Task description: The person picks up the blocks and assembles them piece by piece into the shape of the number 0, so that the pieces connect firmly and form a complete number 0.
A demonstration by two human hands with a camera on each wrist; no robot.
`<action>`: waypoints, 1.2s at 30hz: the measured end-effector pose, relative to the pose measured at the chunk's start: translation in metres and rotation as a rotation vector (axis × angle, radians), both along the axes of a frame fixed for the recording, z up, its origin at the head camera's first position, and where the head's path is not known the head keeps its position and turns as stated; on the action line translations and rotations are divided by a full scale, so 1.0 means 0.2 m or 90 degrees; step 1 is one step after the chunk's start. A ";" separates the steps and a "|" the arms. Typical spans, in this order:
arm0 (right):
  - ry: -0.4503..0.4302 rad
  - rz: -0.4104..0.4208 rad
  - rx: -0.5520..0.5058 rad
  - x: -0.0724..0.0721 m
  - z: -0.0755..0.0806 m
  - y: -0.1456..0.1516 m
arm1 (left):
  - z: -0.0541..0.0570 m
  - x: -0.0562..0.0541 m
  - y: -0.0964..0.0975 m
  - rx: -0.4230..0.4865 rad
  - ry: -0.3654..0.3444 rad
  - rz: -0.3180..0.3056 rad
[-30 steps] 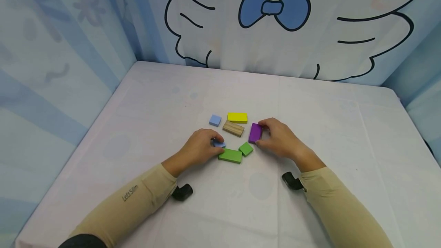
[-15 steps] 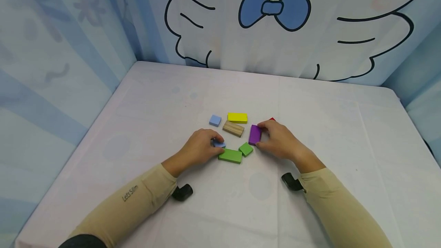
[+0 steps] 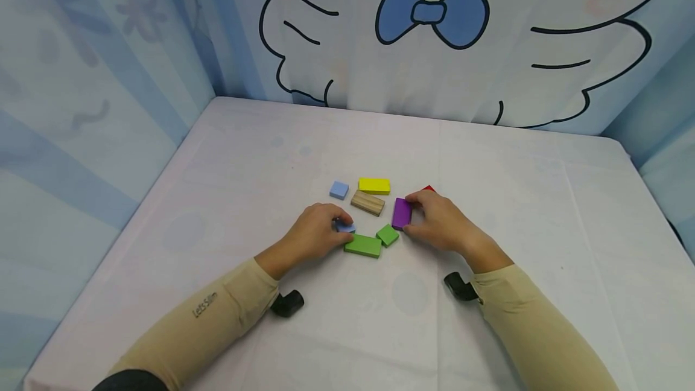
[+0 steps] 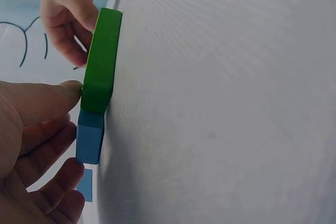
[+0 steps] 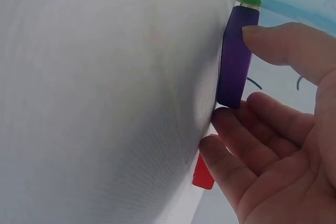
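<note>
In the head view my left hand [image 3: 315, 231] bends over a small blue block [image 3: 345, 227] and the left end of a long green block [image 3: 362, 246]. Its thumb rests on the green block and its fingers curl at the blue one, which touches the green block in the left wrist view. My right hand [image 3: 442, 222] grips a purple block [image 3: 402, 214] by its two ends, thumb at the near end. Just beyond the purple block's near end is a small green block [image 3: 388, 235], touching the long green one's corner. A red block [image 5: 203, 173] is mostly hidden behind the right hand.
Inside the ring of blocks lies a wood-grain block [image 3: 368, 203]. Behind it are a yellow block [image 3: 374, 186] and another small blue block [image 3: 339, 190]. All lie flat on a white tablecloth [image 3: 260, 162], with a printed curtain [image 3: 358, 65] behind the table.
My right hand has drawn the purple block slightly nearer, towards the small green block. A red corner now shows behind that hand. The left hand has stayed in place.
</note>
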State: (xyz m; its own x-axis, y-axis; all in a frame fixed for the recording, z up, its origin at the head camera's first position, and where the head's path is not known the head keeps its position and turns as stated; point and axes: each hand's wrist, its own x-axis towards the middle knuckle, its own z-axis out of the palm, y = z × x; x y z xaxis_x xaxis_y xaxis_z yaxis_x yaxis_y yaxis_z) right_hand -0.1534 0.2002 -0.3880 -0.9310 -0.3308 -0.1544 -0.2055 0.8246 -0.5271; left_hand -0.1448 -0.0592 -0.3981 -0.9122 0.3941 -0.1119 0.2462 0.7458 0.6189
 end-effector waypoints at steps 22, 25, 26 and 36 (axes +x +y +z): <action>0.002 0.012 0.016 0.00 0.01 0.00 | -0.01 0.00 -0.01 0.007 0.012 -0.009; 0.003 0.013 0.018 0.00 0.01 -0.01 | -0.01 0.00 -0.01 0.008 0.012 -0.009; 0.004 0.013 0.017 0.00 0.01 -0.01 | -0.01 -0.01 -0.01 0.008 0.012 -0.009; -0.009 0.005 0.014 0.00 0.01 -0.01 | 0.00 0.00 0.00 0.005 0.006 -0.007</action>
